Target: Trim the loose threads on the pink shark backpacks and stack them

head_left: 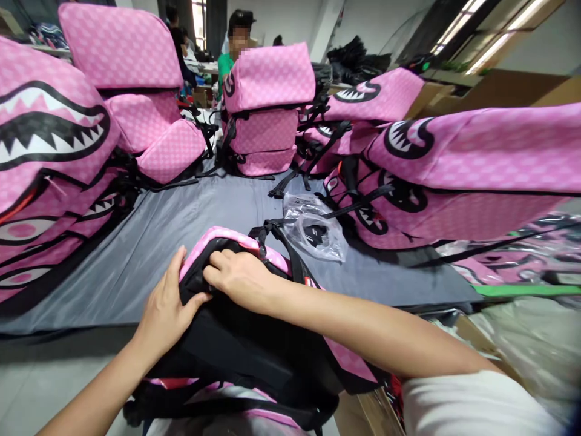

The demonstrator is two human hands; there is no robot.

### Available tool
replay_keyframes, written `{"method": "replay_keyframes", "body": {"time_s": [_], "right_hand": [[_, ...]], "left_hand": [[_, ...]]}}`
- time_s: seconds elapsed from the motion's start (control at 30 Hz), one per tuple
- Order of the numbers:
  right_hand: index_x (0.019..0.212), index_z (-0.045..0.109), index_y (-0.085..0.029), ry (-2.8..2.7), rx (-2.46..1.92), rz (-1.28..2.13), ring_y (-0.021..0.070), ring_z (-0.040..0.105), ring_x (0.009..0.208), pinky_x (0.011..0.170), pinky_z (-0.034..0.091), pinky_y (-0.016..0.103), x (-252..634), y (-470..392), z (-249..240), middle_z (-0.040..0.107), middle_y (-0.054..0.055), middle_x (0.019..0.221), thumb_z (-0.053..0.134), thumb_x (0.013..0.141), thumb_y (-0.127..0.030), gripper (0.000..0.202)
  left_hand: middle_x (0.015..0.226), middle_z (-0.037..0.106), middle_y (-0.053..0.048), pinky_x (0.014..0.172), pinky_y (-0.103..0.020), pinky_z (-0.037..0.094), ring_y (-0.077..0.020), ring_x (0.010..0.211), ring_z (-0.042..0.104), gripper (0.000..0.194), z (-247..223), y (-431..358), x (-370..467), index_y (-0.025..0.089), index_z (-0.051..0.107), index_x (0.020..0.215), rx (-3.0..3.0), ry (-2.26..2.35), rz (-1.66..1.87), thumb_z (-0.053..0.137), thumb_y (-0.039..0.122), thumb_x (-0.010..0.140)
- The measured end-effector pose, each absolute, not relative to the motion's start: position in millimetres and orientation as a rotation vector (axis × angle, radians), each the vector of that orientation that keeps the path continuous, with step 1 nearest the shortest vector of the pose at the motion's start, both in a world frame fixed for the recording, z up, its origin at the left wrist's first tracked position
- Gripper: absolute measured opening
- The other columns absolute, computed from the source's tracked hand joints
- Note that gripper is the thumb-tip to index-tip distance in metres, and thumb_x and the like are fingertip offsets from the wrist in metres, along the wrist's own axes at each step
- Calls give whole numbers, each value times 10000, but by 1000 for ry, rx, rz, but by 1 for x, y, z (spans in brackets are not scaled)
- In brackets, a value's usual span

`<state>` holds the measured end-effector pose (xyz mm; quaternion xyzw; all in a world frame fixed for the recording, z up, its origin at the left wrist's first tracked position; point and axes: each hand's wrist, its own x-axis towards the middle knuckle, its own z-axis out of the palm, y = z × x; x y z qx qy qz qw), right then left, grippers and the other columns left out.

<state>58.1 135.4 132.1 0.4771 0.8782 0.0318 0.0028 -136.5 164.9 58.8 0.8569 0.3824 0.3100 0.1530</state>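
A pink and black backpack [254, 351] lies at the near edge of the table, its black side facing up. My left hand [170, 300] grips the left edge of its opening, thumb on the black lining and fingers along the pink outside. At the same opening, my right hand [238, 275] is closed with curled fingers on the black fabric or zipper edge; what exactly it pinches is hidden. Black straps and a buckle [258, 235] stick up just beyond the right hand. A clear plastic bag [318, 233] with something black inside lies past them.
Stacked pink shark-mouth backpacks stand at left [49, 139], at centre [272, 85] and at right [490, 151]. Grey cloth [218, 206] covers the table. Wrapped pink goods [512, 254] and a cardboard box [367, 415] are on the right. A person in green [224, 63] is at the back.
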Motion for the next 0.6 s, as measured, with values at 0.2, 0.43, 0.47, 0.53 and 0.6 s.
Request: {"method": "replay_keyframes", "body": {"time_s": [0.2, 0.43, 0.47, 0.53, 0.6], "right_hand": [[1010, 636, -133, 2669, 1345, 37, 204, 667, 735, 569, 452, 303, 81, 122, 146, 674, 98, 885, 437, 960, -97, 208], [909, 707, -133, 2045, 1773, 20, 220, 688, 665, 537, 430, 298, 136, 55, 146, 723, 130, 845, 501, 822, 36, 280], [950, 698, -139, 2065, 1788, 19, 214, 683, 652, 517, 412, 298, 140, 46, 146, 721, 122, 868, 496, 830, 21, 284], [1034, 666, -174, 2126, 1874, 5, 187, 674, 653, 502, 380, 289, 146, 31, 147, 711, 80, 910, 496, 842, -14, 302], [1084, 637, -197, 2173, 2001, 0, 164, 670, 687, 516, 361, 276, 148, 20, 146, 698, 50, 942, 490, 837, -18, 339]], "left_hand": [[1027, 745, -70, 730, -347, 548, -304, 918, 728, 623, 74, 170, -132, 222, 484, 1362, 2320, 1407, 521, 612, 549, 848], [929, 743, -49, 726, -325, 508, -294, 890, 714, 529, 82, 181, -122, 220, 576, 1204, 2249, 1430, 412, 588, 596, 833], [966, 743, -45, 743, -320, 512, -282, 910, 710, 533, 82, 182, -124, 223, 583, 1200, 2202, 1391, 397, 590, 604, 828], [1056, 735, -32, 797, -310, 521, -259, 970, 698, 545, 83, 182, -129, 227, 601, 1192, 2115, 1305, 374, 606, 621, 815], [1128, 722, -21, 855, -302, 521, -247, 1030, 683, 552, 84, 177, -135, 228, 613, 1189, 2075, 1241, 402, 623, 627, 809]]}}
